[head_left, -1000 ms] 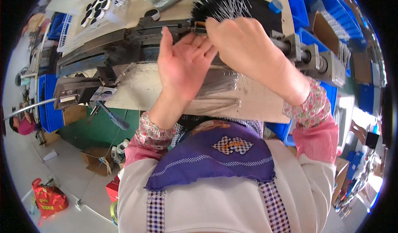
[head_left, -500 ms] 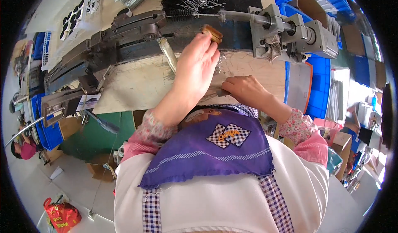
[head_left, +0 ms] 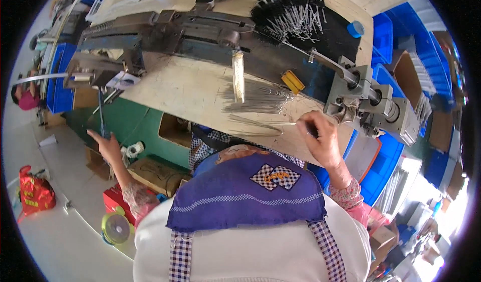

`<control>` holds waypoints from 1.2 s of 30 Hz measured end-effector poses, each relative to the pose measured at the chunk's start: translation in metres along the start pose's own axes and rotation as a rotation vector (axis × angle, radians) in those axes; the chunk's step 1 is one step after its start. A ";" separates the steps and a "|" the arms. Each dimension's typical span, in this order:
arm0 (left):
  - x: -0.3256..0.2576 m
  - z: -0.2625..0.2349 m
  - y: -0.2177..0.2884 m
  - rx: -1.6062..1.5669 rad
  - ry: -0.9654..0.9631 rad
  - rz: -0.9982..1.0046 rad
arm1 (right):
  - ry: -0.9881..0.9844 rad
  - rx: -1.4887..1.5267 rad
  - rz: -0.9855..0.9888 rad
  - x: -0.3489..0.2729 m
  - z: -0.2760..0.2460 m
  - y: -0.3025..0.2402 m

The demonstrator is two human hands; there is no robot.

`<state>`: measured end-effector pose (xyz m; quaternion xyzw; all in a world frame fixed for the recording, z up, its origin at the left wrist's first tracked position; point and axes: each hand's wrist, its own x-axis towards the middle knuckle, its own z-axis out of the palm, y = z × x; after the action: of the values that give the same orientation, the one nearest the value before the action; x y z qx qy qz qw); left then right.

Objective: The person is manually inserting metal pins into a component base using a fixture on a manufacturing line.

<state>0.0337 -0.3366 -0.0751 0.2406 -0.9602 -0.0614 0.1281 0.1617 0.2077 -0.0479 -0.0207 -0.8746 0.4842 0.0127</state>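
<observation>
Thin grey metal wires [head_left: 263, 100] — loose bundle on pale wooden surface [head_left: 173, 84]. Right hand [head_left: 319, 135], fingers curled in, pinches one wire's end. Left hand [head_left: 107, 149], index finger extended, at slim blue-grey lever [head_left: 102, 112] — cannot tell whether it grips.

A: Sleeves?
B: Just behind the left grip [head_left: 106, 147], a pale floral cuff [head_left: 138, 194]; farther back, a pink sleeve [head_left: 145, 211]. Behind the right grip [head_left: 320, 134], a matching cuff [head_left: 346, 194], pink cloth [head_left: 357, 214] beyond.
A: Torso, between and below both grips?
B: White top [head_left: 250, 257]; purple bib [head_left: 220, 213] with pale wavy trim [head_left: 245, 197].
A: Markings?
B: Two overlapping checked patches [head_left: 286, 178], orange lettering, nearer the right grip.
A: Fastenings?
B: Dark-and-white checked straps [head_left: 181, 256], farther from both grips than the bib.
</observation>
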 end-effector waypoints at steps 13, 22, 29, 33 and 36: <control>-0.139 -0.065 0.245 -1.087 -0.322 1.256 | 0.134 0.252 0.323 -0.021 0.026 0.010; -0.149 -0.056 0.310 -1.064 -0.865 1.473 | 0.220 -0.099 -0.070 0.006 -0.028 -0.046; -0.121 -0.030 0.243 -1.382 -1.014 0.850 | 0.215 -0.194 -0.321 0.055 -0.072 -0.089; -0.126 -0.009 0.250 -1.307 -1.115 0.685 | 0.277 -0.511 -0.503 0.096 -0.053 -0.052; -0.170 -0.040 0.283 -1.322 -1.495 0.284 | 0.181 -0.724 -0.507 0.110 -0.035 -0.053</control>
<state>0.0631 -0.0093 -0.0230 -0.0956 -0.5874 -0.7009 -0.3931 0.0520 0.2144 0.0161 0.1487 -0.9605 0.1248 0.1992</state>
